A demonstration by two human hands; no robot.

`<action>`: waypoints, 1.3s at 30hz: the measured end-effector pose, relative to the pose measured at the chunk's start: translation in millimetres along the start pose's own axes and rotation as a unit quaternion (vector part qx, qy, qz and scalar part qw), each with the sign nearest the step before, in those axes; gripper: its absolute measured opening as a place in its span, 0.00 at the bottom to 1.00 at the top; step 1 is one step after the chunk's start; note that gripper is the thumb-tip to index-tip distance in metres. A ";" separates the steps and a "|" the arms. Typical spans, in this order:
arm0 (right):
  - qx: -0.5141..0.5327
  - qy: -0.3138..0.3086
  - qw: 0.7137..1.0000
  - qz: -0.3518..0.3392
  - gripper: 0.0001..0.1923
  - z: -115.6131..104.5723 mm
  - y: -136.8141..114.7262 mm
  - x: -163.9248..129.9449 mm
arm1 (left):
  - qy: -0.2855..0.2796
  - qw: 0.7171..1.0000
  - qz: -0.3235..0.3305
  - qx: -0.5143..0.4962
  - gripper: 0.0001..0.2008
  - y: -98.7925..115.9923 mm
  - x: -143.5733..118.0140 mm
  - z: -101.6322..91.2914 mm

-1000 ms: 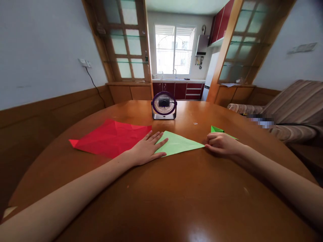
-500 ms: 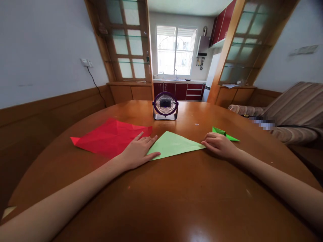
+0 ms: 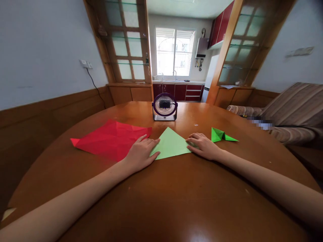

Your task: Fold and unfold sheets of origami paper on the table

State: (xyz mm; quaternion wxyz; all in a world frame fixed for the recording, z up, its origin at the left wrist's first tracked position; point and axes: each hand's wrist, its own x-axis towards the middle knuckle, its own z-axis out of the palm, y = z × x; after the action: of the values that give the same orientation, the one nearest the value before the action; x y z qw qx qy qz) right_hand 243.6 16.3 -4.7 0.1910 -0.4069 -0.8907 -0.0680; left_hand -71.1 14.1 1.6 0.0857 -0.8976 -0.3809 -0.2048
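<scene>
both hands on the pale green triangle (image 3: pixel 171 145)
left hand (image 3: pixel 140 152) and right hand (image 3: pixel 203 145) lay flat, fingers spread, pressing its opposite corners, gripping nothing.

Home, dining area opening onto a kitchen. Round polished wooden counter (image 3: pixel 161 201) up front, small desk fan (image 3: pixel 165 107) on it. Wood wainscot walls, wall socket (image 3: pixel 84 63) with cable. Wood-framed glass-shelf dividers (image 3: pixel 126 43) flank the opening. Beyond it: red kitchen cabinets (image 3: pixel 181 91), sink tap (image 3: pixel 174 73), bright window (image 3: pixel 175 51), water heater (image 3: pixel 202 47). Striped sofa (image 3: pixel 290 111) at right.
</scene>
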 end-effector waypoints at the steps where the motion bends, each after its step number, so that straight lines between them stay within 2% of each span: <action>1: -0.001 0.000 1.000 0.004 0.16 1.2 -0.5 3.4 | 0.009 1.000 0.001 -0.008 0.21 -0.1 -0.1 0.3; 4: 0.003 -0.010 1.000 0.013 0.17 6.2 -1.6 15.6 | 0.035 0.998 -0.010 -0.051 0.22 -0.1 -0.6 2.8; 7: 0.012 -0.012 1.000 0.022 0.18 13.7 -1.9 28.3 | 0.053 0.987 -0.058 -0.138 0.23 1.5 -0.5 6.7; 10: 0.035 0.020 0.998 0.038 0.23 19.8 -2.5 35.1 | 0.088 0.965 -0.100 -0.226 0.23 5.8 0.1 7.7; 12: 0.057 0.050 0.996 0.039 0.28 20.9 -3.5 34.5 | 0.119 0.958 -0.100 -0.242 0.21 9.3 0.0 5.5; 15: 0.090 0.092 0.991 0.020 0.31 19.0 -4.8 29.1 | 0.163 0.962 -0.051 -0.214 0.17 12.8 -1.5 0.2; 19: 0.133 0.146 0.980 -0.024 0.28 15.6 -6.1 24.0 | 0.238 0.961 0.050 -0.135 0.14 11.2 -3.7 -3.5; 21: 0.149 0.169 0.974 -0.037 0.27 13.4 -7.9 22.5 | 0.243 0.961 0.096 -0.088 0.14 10.4 -4.1 -3.9; 24: 0.159 0.180 0.969 -0.055 0.26 8.5 -11.2 18.0 | 0.209 0.964 0.149 -0.072 0.12 14.2 -4.3 -5.2; 27: 0.155 0.154 0.970 -0.103 0.22 3.6 -11.9 9.8 | 0.112 0.967 0.167 -0.158 0.10 21.9 -4.6 -8.5; 29: 0.148 0.112 0.973 -0.138 0.18 1.8 -10.0 4.2 | 0.044 0.960 0.144 -0.234 0.11 24.4 -4.7 -10.5; 32: 0.148 0.036 0.974 -0.166 0.15 0.6 -6.0 -1.8 | 0.006 0.957 0.073 -0.280 0.13 19.9 -4.3 -10.6; 35: 0.155 0.002 0.973 -0.170 0.16 -1.4 -1.8 -5.9 | -0.032 0.968 0.032 -0.248 0.16 9.6 -3.8 -7.2; 39: 0.138 -0.023 0.977 -0.160 0.20 -7.6 9.8 -14.4 | -0.094 0.975 0.037 -0.197 0.20 1.8 -4.0 -3.9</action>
State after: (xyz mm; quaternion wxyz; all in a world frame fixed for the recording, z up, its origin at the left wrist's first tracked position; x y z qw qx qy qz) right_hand 261.7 10.7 -3.8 0.2111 -0.2306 -0.9492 0.0355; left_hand -73.5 9.1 3.4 -0.1214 -0.9254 -0.3065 -0.1867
